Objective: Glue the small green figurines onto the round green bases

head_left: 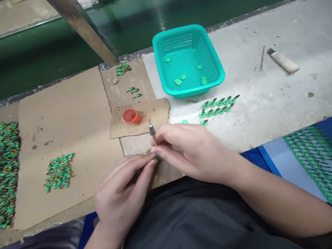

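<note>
fig. 1 | small green part on the near side of the orange dish, long axis hidden | left hand: fingers together, pinching it | right hand: fingers clamped on a metal-tipped tool, just beside the part

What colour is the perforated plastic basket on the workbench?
The basket is bright teal, best seen in the head view.

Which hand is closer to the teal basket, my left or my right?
Right. The right hand is just below the front of the teal basket, while the left hand is farther away, lower down and to the basket's left.
</note>
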### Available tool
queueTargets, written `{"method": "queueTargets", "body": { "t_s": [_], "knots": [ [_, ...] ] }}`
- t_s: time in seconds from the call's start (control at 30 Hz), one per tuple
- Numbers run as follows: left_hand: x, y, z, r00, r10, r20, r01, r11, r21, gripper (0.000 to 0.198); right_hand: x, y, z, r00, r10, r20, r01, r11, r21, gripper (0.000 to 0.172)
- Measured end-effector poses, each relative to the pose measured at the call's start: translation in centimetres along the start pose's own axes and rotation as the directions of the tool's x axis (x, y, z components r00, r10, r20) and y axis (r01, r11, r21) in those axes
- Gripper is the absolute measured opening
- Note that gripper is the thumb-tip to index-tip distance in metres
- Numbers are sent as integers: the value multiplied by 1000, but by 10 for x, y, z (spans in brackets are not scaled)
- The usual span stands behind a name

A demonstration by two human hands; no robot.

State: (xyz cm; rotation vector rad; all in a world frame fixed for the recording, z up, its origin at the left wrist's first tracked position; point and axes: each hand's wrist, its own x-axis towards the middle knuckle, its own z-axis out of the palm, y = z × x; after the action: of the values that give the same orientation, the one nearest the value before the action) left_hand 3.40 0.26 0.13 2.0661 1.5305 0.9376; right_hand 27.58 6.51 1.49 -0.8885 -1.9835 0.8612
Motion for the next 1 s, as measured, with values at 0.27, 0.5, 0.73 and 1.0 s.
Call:
{"method": "queueTargets", "body": {
  "t_s": [0.27, 0.5, 0.73, 1.0],
  "knots": [
    [0, -5, 4, 993, 111, -33, -111, 994, -10, 21, 3, 8, 4, 999, -46, -11, 46, 998, 48, 13],
    [0, -8, 5, 989, 147, -25, -147, 989, -22, 23, 2, 10, 3, 997, -71, 33, 69, 995, 69, 10],
    [-2, -10, 4, 989, 147, -28, -148, 989, -23, 24, 6, 7, -1, 993, -37, 115, 32, 998, 48, 8],
    [-3, -12, 5, 987, 152, -55, -153, 988, -10, 26, 14, 7, -4, 978, -88, 190, 73, 994, 85, 15]
  ]
}}
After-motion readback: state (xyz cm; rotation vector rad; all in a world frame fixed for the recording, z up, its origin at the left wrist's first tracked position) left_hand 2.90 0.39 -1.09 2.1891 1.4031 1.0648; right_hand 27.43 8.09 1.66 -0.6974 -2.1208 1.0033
